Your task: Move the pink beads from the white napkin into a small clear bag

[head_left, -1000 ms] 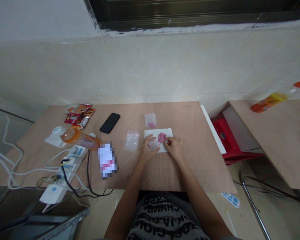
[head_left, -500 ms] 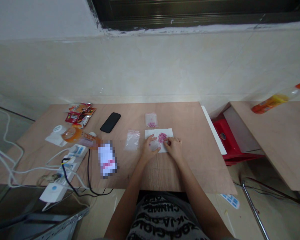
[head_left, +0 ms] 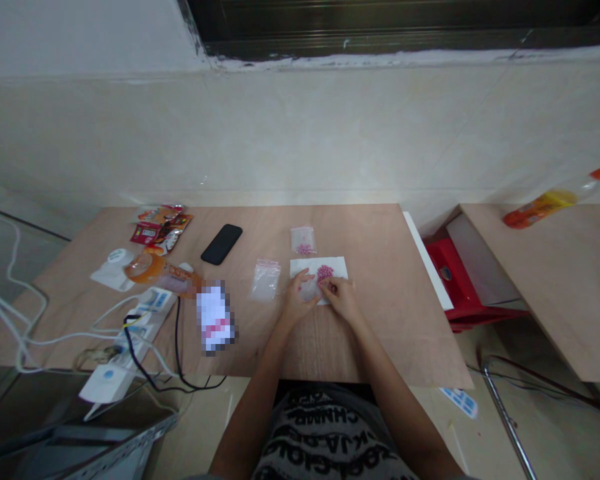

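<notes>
A small pile of pink beads (head_left: 325,272) lies on a white sheet (head_left: 341,263) in the middle of the wooden table. My left hand (head_left: 297,299) rests at the sheet's left side, thumb and forefinger curved around a small clear bag (head_left: 308,291) and holding it. Just below the pile, my right hand (head_left: 341,296) has its fingers pinched together near the bag's right edge; anything between the fingertips is too small to name. Behind the sheet is a clear bag with pink beads (head_left: 304,241). An additional clear zip bag (head_left: 266,280) lies flat to the left.
A black phone (head_left: 222,245), snack packets (head_left: 163,230), an orange bottle (head_left: 163,274) and a lit, blurred screen (head_left: 215,319) occupy the table's left part. Beside them is a power strip (head_left: 130,347) with cables. Another bottle (head_left: 550,203) lies on the right-hand table, near a red stool (head_left: 455,277).
My right hand has moved left, from the right side of the bead pile to near the small bag. My left hand has stayed in place.
</notes>
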`<state>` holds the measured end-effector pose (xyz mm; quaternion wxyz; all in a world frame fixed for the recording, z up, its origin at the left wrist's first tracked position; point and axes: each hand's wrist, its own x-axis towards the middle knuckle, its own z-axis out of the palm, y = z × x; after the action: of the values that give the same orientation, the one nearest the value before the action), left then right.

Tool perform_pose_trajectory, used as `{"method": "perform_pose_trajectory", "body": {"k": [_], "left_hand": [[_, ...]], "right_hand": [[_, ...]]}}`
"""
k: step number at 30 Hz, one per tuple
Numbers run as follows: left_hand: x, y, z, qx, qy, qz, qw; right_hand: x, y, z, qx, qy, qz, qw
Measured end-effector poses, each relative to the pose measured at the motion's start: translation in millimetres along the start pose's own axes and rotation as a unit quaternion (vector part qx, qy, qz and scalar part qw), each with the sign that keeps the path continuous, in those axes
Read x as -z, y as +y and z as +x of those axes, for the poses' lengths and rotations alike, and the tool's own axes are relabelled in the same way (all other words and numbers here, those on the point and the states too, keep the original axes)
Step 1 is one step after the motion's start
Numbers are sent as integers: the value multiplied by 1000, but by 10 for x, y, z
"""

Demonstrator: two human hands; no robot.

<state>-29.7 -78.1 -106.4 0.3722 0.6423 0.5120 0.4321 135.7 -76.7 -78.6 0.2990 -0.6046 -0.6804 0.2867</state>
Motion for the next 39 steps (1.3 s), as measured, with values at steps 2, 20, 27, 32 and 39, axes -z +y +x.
{"method": "perform_pose_trajectory", "body": {"k": [2, 20, 27, 32, 39], "left_hand": [[-5, -20, -5, -3, 1, 2, 1000], [26, 77, 3, -7, 8, 5, 1000], [23, 62, 8, -9, 8, 1, 1000], [32, 87, 3, 5, 2, 0, 1000], [34, 102, 5, 9, 2, 2, 1000]], "right_hand": [[-1, 13, 13, 10, -12, 13, 1000], [46, 56, -23, -26, 53, -94, 994], [44, 51, -3, -28, 41, -111, 993], [42, 60, -2, -20, 40, -109, 993], [36, 92, -5, -16, 37, -112, 993]]}}
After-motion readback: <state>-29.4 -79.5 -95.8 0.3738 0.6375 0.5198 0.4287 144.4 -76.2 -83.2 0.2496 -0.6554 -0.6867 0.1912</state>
